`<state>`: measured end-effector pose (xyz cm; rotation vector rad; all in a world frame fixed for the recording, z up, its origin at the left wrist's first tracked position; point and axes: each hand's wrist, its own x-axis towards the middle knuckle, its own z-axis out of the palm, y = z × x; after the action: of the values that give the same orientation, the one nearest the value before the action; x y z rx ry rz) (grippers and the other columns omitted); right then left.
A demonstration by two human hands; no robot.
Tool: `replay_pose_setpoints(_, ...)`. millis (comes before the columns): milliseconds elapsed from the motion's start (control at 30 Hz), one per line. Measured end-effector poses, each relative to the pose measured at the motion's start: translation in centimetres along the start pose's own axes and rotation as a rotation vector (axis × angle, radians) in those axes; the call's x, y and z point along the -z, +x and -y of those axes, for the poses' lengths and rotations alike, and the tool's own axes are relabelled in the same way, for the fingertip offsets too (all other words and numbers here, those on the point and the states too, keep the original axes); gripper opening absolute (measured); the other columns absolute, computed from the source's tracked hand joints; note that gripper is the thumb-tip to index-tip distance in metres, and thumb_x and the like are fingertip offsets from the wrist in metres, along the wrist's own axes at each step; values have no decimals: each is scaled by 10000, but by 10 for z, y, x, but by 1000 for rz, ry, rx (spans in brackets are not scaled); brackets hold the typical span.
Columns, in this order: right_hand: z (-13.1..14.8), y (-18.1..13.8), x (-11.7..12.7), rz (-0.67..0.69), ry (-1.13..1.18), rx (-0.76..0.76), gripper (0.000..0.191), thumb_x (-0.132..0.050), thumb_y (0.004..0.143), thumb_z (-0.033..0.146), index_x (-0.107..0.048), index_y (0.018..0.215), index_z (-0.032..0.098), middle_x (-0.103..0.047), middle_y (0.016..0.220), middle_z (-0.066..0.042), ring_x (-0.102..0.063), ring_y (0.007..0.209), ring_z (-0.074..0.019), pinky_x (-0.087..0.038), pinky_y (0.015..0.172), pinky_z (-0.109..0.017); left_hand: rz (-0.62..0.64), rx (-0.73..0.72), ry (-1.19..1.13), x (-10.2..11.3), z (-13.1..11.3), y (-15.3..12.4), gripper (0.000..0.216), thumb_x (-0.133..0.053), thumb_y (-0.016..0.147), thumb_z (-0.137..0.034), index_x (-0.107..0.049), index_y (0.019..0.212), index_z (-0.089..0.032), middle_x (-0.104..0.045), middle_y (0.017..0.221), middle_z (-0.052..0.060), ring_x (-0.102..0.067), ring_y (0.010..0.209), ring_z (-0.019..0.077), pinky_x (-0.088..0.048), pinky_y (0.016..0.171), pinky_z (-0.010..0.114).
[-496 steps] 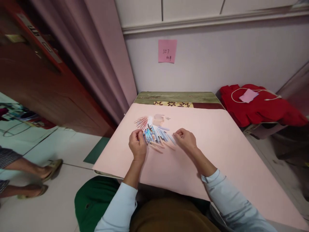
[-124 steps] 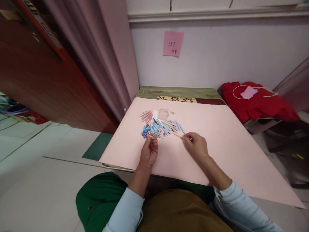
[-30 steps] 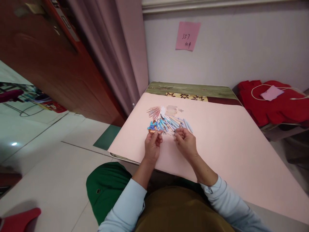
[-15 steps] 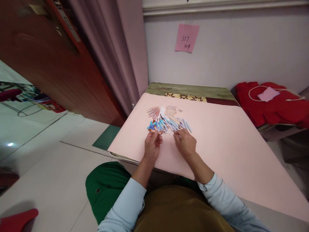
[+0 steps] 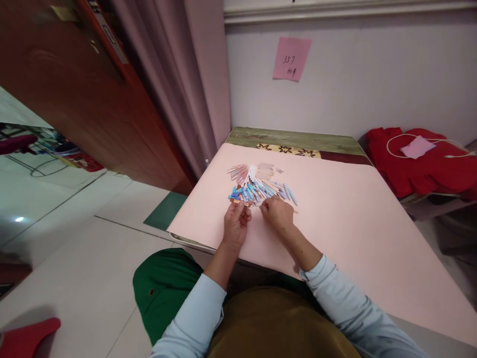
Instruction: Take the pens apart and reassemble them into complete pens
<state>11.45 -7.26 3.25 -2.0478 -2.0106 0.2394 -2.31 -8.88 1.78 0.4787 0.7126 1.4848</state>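
- The left hand [image 5: 237, 223] was curled nearly closed, thumb and fingertips pinching an orange-and-brown piece [image 5: 243, 203] at the near edge of the pile.
- The right hand [image 5: 277, 213] hung just beside it, fingertips drawn together; whether they gripped anything was too small to tell.
- A loose pinch could have let the orange-and-brown piece slip, since it looked slim and probably smooth.
- Blue pen parts [image 5: 249, 192] lay crossed just beyond both hands, so a brushing knuckle might have scattered them or mixed the groups.
- Pale blue barrels [image 5: 290, 194] lay to the right; being round, they seemed likely to roll if nudged.
- Farther off were reddish sticks [image 5: 237, 173], white tubes [image 5: 252, 172] and a small greyish heap [image 5: 279, 170], all on the pink sheet [image 5: 343, 223] covering most of the tabletop [image 5: 242, 133].
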Motion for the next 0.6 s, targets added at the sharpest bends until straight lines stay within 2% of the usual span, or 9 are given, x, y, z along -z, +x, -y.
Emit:
replay_pose_setpoints(100,-1,-2,0,-25,-9,22,222,-508,923,333,-702,915,224,-660,986,-54,-612,807,-167,-350,638,-252,4,3,6,0,0,0,243,-779,727,-277,-617,856,-151,-700,847,52,-537,565,53,-391,502,169)
replay_pose_setpoints(233,-16,-9,15,-126,134,-35,198,-522,921,351,-693,921,251,-676,1000,-14,-605,847,-159,-334,635,-252,5,-1,17,0,-1,0,235,-779,725,-275,-617,843,-151,-699,844,54,-540,567,52,-393,503,166)
replay_pose_setpoints(367,-37,-20,30,-103,154,-124,174,-552,890,336,-707,876,259,-690,935,0,-596,820,-158,-305,612,-258,-3,9,21,-1,-1,0,237,-781,722,-272,-605,830,-157,-698,844,50,-544,569,54,-391,502,167)
replay_pose_setpoints(600,-45,-32,20,-87,61,-96,179,-540,888,305,-700,827,253,-676,892,4,-583,735,-138,-273,578,-267,9,2,29,-2,-1,0,234,-776,727,-264,-596,827,-153,-697,849,52,-545,573,53,-396,506,164)
